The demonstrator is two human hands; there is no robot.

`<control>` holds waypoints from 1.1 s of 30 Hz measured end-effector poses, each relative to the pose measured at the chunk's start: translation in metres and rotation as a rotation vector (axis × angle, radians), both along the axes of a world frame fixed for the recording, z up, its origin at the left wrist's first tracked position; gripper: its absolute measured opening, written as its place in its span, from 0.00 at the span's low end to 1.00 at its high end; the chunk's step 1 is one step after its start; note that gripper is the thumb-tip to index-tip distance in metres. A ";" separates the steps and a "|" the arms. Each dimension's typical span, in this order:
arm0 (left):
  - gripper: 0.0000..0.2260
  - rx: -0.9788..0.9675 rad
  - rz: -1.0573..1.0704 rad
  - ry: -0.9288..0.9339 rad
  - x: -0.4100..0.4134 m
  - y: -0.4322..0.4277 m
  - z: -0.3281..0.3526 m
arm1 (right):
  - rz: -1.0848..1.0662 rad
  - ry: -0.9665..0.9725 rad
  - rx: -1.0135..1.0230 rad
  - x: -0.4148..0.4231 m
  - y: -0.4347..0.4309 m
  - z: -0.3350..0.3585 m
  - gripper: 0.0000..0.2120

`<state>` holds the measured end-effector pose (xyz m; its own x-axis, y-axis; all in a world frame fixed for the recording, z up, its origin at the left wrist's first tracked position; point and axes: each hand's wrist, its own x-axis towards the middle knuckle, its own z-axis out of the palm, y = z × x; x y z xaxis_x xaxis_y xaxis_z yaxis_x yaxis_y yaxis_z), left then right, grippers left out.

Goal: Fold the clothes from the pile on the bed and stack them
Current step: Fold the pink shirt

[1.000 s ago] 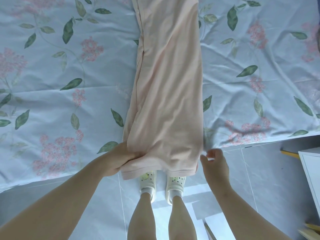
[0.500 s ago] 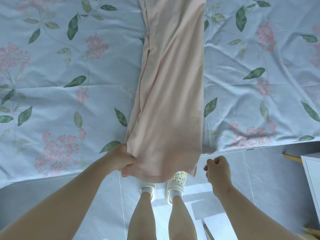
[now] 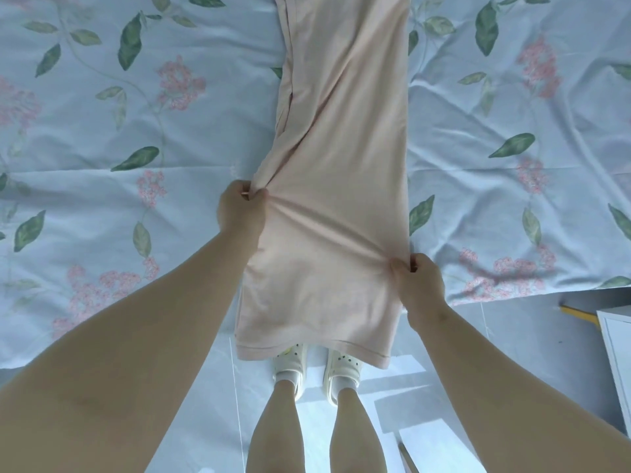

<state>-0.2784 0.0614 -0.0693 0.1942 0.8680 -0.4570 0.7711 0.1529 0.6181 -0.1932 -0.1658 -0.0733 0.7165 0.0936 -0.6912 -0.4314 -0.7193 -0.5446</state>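
A long pale pink garment, folded lengthwise into a narrow strip, lies across the floral bed sheet and runs out of view at the top. Its lower end hangs over the bed's edge, with the hem above my shoes. My left hand pinches the garment's left edge over the bed. My right hand pinches its right edge nearer the bed's edge. The cloth is pulled taut between the two hands, with creases running from each pinch.
The light blue sheet with green leaves and pink flowers covers the bed on both sides of the garment. Below it is a pale tiled floor. A white cabinet stands at the right edge, with a yellow stick beside it.
My left hand left the hem corner and moved up the left edge onto the bed. My right hand, which held nothing, now pinches the right edge. The hem hangs lower.
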 end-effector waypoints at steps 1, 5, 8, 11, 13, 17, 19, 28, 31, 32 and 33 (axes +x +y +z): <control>0.09 0.028 -0.007 0.036 -0.006 0.002 -0.003 | -0.010 -0.009 -0.008 0.000 -0.002 0.000 0.11; 0.23 -0.073 -0.152 0.157 -0.031 -0.011 -0.010 | -0.039 0.031 0.036 -0.004 -0.005 0.001 0.05; 0.23 -0.378 -0.253 0.122 -0.045 -0.022 -0.009 | 0.030 0.136 0.091 -0.007 -0.007 0.009 0.09; 0.11 -0.504 -0.231 0.077 -0.058 -0.026 0.002 | 0.029 0.185 0.125 -0.010 -0.014 0.019 0.05; 0.08 -0.569 -0.191 -0.046 -0.065 -0.027 0.012 | -0.039 0.179 0.184 -0.012 -0.020 0.026 0.02; 0.05 -0.585 -0.218 -0.201 -0.067 -0.038 0.037 | -0.161 0.127 0.242 -0.015 -0.028 0.043 0.08; 0.06 -0.494 -0.253 -0.195 -0.063 -0.047 0.050 | -0.142 0.048 0.214 -0.015 -0.032 0.049 0.11; 0.13 -0.789 -0.155 -0.075 -0.078 -0.075 0.098 | 0.032 0.256 0.097 -0.013 -0.075 0.094 0.12; 0.19 -0.913 -0.126 -0.120 -0.081 -0.070 0.101 | -0.032 0.512 0.189 -0.005 -0.073 0.105 0.08; 0.18 -0.943 -0.121 -0.167 -0.079 -0.067 0.101 | -0.026 0.526 0.203 0.000 -0.071 0.105 0.07; 0.15 -0.970 -0.118 -0.218 -0.074 -0.065 0.102 | -0.024 0.513 0.223 0.004 -0.067 0.103 0.08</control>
<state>-0.3528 -0.0038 0.0324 0.4187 0.1086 -0.9016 0.6988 0.5955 0.3963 -0.1891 -0.2329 0.0299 0.2974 0.2651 -0.9172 -0.6958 -0.5977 -0.3983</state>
